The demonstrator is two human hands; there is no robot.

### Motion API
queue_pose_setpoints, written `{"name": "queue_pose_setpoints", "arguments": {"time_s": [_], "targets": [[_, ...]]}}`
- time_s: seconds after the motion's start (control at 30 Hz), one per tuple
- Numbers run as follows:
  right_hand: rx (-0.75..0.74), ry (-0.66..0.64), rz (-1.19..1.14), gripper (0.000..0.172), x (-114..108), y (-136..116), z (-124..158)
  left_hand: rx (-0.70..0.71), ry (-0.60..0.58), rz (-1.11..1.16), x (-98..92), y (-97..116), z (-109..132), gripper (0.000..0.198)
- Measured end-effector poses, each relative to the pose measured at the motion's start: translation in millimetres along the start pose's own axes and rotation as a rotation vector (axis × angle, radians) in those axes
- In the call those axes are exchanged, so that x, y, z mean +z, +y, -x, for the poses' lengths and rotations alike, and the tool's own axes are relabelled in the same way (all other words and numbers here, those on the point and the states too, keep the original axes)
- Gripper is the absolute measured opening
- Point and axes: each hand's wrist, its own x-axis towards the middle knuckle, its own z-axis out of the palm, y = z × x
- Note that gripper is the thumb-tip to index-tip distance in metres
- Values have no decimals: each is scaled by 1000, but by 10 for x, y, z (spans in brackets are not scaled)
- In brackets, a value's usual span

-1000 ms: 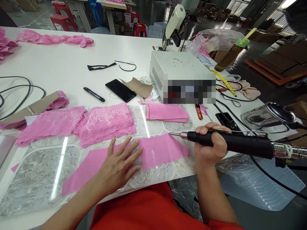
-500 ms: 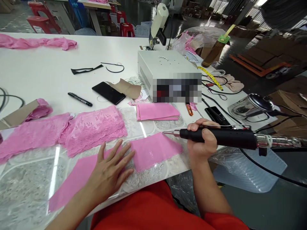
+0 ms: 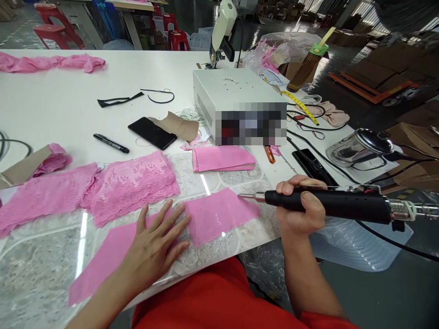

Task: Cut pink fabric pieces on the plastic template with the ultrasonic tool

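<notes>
My left hand (image 3: 158, 242) lies flat with its fingers spread, pressing on a pink fabric piece (image 3: 103, 262) that runs out on both sides of the hand. Right of my fingertips a pink fabric panel (image 3: 219, 214) lies on the patterned table cover (image 3: 41, 260); whether it joins the piece under my hand I cannot tell. My right hand (image 3: 300, 212) is wrapped round a black handheld ultrasonic-type tool (image 3: 353, 205) with a pointed metal tip, held level. The tip is over or just above the panel's right part; contact is unclear.
Pink lace fabric (image 3: 133, 183) and a folded pink stack (image 3: 222, 158) lie behind the pieces. Further back are a phone (image 3: 151, 131), a marker (image 3: 111, 143) and a grey control box (image 3: 236, 91). A box cutter (image 3: 269, 154) and metal cup (image 3: 360, 146) stand right.
My right hand has drawn the tool to the right, so its tip sits slightly further right and lower. My left hand stays on the fabric. The view has shifted slightly.
</notes>
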Motion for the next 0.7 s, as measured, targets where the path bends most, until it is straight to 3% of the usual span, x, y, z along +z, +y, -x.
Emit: {"name": "queue_pose_setpoints", "arguments": {"time_s": [0.33,0.7], "targets": [[10,-6,3,11,20,3,0,40,1,-13,-5,-42,0,45],[-25,11,68,15,-183,-144,-11,46,6,-22,-11,-44,-15,45]]}}
